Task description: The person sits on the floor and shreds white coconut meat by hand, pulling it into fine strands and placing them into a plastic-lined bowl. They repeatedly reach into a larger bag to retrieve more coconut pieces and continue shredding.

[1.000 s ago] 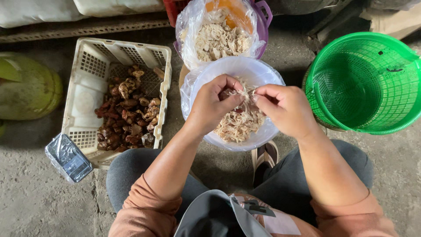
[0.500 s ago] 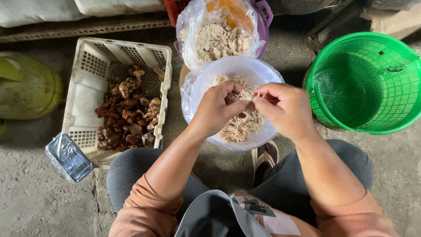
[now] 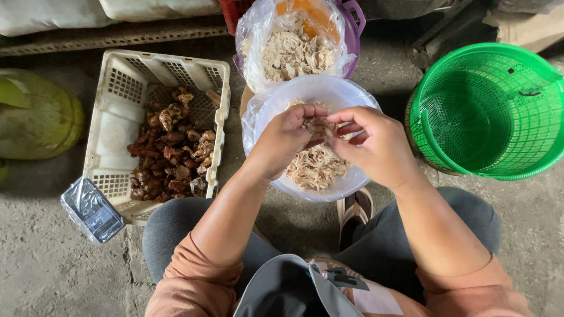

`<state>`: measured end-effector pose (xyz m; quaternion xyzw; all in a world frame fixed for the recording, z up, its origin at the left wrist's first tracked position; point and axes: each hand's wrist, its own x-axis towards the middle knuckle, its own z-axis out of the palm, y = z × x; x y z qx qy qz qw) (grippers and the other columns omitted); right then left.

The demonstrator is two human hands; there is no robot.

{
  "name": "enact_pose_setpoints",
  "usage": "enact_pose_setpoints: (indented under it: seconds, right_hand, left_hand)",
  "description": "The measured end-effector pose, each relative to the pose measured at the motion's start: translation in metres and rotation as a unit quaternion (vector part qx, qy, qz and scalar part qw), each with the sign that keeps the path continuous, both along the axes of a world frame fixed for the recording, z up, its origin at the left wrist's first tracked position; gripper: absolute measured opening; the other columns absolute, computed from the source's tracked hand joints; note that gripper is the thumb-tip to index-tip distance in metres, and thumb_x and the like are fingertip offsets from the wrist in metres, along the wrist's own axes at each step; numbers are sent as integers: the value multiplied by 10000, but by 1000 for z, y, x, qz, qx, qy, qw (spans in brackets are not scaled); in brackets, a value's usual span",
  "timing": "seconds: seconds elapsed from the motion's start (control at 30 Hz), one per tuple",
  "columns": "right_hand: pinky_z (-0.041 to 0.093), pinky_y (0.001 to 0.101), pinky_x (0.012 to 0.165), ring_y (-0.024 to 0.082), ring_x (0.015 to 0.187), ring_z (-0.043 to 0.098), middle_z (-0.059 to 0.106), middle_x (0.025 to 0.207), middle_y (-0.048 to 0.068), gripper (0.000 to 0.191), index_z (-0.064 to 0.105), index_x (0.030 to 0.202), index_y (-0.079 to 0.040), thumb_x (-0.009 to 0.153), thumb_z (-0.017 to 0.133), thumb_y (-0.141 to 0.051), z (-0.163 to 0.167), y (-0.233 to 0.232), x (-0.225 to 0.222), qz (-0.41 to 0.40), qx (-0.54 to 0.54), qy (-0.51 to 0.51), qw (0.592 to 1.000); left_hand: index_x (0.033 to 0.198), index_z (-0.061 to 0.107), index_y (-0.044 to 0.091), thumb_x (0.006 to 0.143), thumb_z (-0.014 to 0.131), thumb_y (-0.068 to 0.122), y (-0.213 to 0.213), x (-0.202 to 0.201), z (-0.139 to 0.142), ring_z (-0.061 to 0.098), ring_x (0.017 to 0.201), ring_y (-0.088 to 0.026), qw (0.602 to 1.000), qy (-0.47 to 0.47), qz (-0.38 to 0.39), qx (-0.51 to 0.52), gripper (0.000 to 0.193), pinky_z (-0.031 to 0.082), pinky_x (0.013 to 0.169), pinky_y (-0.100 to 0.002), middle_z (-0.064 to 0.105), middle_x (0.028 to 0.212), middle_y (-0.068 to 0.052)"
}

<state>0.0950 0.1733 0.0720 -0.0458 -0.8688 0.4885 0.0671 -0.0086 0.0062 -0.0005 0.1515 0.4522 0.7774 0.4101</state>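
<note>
I keep both grips pinched on one brown piece (image 3: 318, 130): left hand (image 3: 286, 140) and right hand (image 3: 376, 147) stay low over the white bowl (image 3: 276, 105) so pulled shreds (image 3: 314, 167) fall inside.

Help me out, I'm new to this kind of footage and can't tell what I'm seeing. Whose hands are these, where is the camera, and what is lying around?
The camera sits on a person's head and looks straight down, so you see their own arms, knees and the concrete floor. The left hand and right hand meet over a white bowl lined with plastic and holding pale shreds. Together the fingers pinch a small brownish piece above the shreds. Behind the bowl is a bag of similar pale pieces. To the left stands a white crate with dark brown chunks, and a small foil-wrapped packet lies beside it. To the right is an empty green basket.
</note>
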Motion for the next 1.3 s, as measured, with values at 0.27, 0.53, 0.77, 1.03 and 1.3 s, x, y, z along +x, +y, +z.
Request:
enact_pose_setpoints:
  seconds: [0.27, 0.53, 0.77, 1.03, 1.3]
  right_hand:
    - [608, 282, 686, 186, 816, 746, 701, 999, 124, 220, 716, 1006, -31, 807, 809, -16, -3, -9, -2, -17, 175, 93, 980]
    - [581, 243, 718, 99, 815, 735, 748, 919, 44, 151, 656, 1089, -34, 949, 713, -42, -10, 18, 0, -106, 59, 50, 991]
    - [535, 270, 688, 104, 747, 657, 700, 897, 51, 169, 642, 1127, -19, 962, 658, -49, -15, 19, -2, -68, 100, 11, 993]
    - [508, 260, 678, 75, 766, 591, 664, 862, 41, 194, 584, 1094, -7, 1016, 698, -144, -22, 18, -5, -48, 35, -5, 998]
    - [523, 222, 641, 60, 717, 645, 740, 901, 31, 177, 692, 1175, -13, 1038, 647, -116, -18, 12, -2, -40, -115, -65, 990]
  left_hand:
    - [1329, 558, -78, 930, 593, -90, -2, 7, 3, 679, 1057, -162, 996, 85, -10, -41, 401, 602, 930, -299, 668, 1193, -99]
    - [1216, 591, -55, 931, 638, -53, -5, -2, 9, 713, 869, -184, 992, 77, 24, -100, 289, 630, 710, -308, 691, 979, -119]
    - [1189, 612, -46, 941, 669, -69, -7, 0, 10, 686, 905, -151, 997, 76, 12, -21, 256, 624, 783, -295, 671, 1031, -92]
    - [1123, 645, -32, 943, 676, -17, -6, 3, 16, 708, 892, -150, 1000, -9, -9, -11, 183, 634, 826, -297, 679, 1005, -65]
    - [1027, 615, -8, 925, 714, -7, 2, 7, 9, 696, 847, -128, 998, 7, 63, 5, 142, 650, 778, -302, 644, 977, -40]
